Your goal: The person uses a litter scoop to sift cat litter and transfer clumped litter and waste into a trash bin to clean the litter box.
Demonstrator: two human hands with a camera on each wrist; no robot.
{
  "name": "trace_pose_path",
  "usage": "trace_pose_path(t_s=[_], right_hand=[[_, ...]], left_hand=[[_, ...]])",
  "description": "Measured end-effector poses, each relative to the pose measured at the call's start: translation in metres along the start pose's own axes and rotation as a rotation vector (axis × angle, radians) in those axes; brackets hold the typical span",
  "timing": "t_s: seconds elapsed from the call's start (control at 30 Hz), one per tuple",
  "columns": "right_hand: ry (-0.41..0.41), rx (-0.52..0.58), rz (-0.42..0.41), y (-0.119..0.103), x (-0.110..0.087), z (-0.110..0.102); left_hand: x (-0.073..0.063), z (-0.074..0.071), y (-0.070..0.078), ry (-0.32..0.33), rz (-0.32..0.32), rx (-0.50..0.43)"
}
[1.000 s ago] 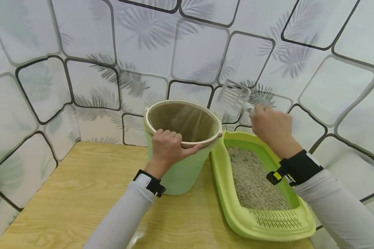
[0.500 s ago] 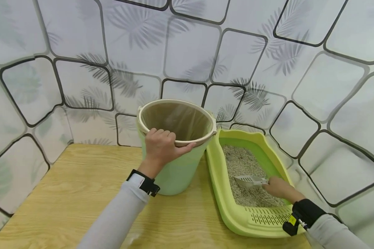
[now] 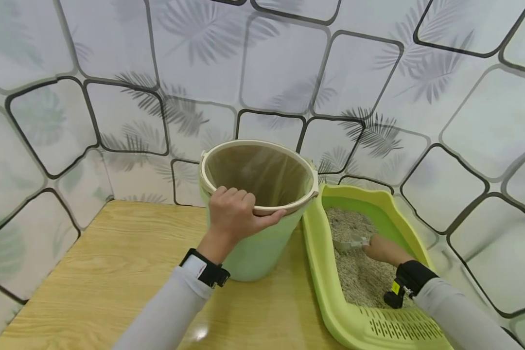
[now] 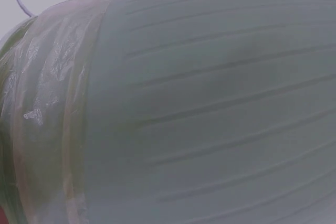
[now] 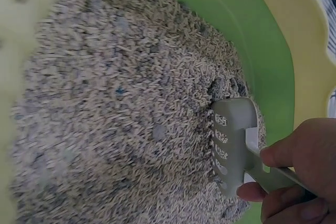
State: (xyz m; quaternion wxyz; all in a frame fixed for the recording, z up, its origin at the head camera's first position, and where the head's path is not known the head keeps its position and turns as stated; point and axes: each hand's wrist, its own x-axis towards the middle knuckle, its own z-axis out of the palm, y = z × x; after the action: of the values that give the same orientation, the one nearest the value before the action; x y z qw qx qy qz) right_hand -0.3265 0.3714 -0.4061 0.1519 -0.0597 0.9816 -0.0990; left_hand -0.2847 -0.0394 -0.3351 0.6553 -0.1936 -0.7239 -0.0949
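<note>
My left hand (image 3: 233,214) grips the front rim of a pale green trash bin (image 3: 258,255), fingers over the edge and thumb along the outside. In the left wrist view the bin's ribbed side (image 4: 220,98) fills the picture, with a clear liner (image 4: 47,77) folded over its top. My right hand (image 3: 386,250) holds a slotted litter scoop (image 5: 239,140) by its handle, thumb on top. The scoop's front edge is dug into the pellet litter (image 5: 121,108) close to the wall of a yellow-green litter box (image 3: 321,277).
Both containers stand side by side on a wood-grain table (image 3: 83,272), the litter box to the right of the bin. A patterned curtain-like wall (image 3: 284,63) rises behind and along the sides. Slots (image 3: 395,328) pierce the box's near ledge.
My right hand has brought the litter scoop down from above the box into the litter, then tipped its front edge in. My left hand keeps its grip on the bin's rim.
</note>
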Motion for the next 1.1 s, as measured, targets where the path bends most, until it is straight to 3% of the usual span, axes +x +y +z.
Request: trace_pose_path(t_s=[0.23,0.47,0.67,0.83,1.1], right_hand=[[0.039,0.016,0.020,0.000,0.025,-0.006],[0.062,0.028,0.046,-0.002,0.030,-0.011],[0.122,-0.017,-0.023,-0.002,0.027,0.009],[0.163,0.018,-0.014,0.001,0.022,0.024],[0.183,0.063,-0.057,0.000,0.016,0.025]], left_hand=[[0.011,-0.016,0.012,0.053,0.007,-0.022],[0.016,-0.022,0.016,0.079,0.007,-0.022],[0.013,-0.020,0.013,0.067,0.003,-0.011],[0.007,-0.013,0.011,0.041,0.012,-0.015],[0.002,-0.005,0.002,0.000,-0.003,0.012]])
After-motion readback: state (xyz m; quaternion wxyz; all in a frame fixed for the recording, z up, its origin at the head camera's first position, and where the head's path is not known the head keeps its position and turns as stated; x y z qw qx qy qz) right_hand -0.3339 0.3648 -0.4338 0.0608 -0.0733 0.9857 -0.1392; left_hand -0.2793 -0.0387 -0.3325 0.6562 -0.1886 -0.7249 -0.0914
